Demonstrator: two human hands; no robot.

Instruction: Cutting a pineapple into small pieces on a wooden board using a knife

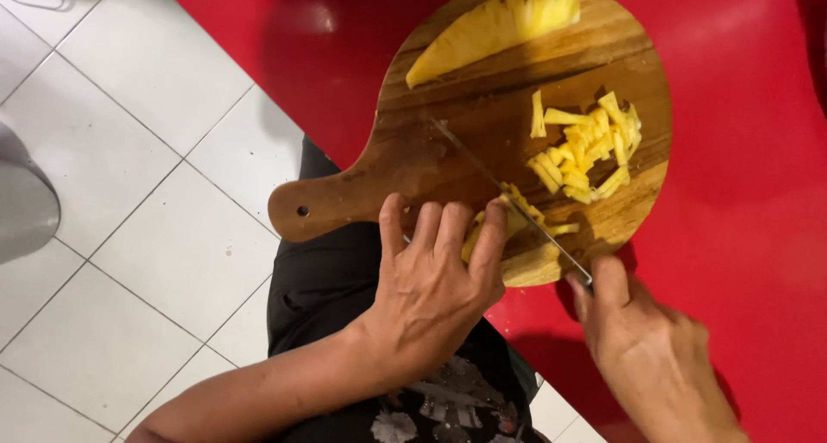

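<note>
Pineapple strip (508,223), pinned by left-hand fingers (448,232), lies on wooden board (405,163) over red table (741,150), white floor tiles (129,150).

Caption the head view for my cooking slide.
Left hand steadies pineapple on a wooden board while right hand slices with a knife.

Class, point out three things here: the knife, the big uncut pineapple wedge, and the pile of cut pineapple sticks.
knife (491,174), head view, middle of the blade.
pineapple wedge (495,28), head view, middle of its flesh.
pile of pineapple sticks (590,146), head view, centre of the heap.
</note>
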